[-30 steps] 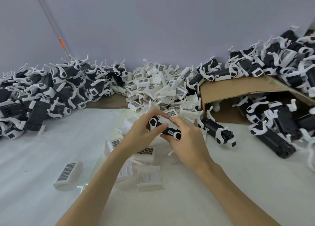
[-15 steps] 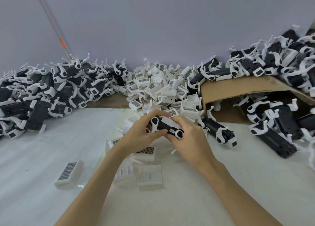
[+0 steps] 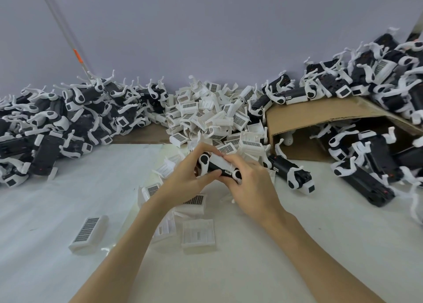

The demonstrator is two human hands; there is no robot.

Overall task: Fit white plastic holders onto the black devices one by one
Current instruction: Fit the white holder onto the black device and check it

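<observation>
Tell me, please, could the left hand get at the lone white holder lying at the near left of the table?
Probably yes: the white holder lies alone on bare table, nothing over it, but the left hand now grips the black device.

holder heap [image 3: 215, 119] ahead, cardboard box [image 3: 320, 112] right — left open

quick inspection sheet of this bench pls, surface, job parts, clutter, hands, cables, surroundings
surface: white table, covered with a white sheet, with a clear film under the hands.
job's things: one black device held above the table, a white holder pressed on its top; whether it is fully seated cannot be told.
clutter: heap of loose white holders centre back; piles of devices left and right; stray holder lying front left.
grippers: left hand and right hand both grip the device.
cables: nothing seen.
surroundings: cardboard box on its side at right, pale wall behind.
</observation>
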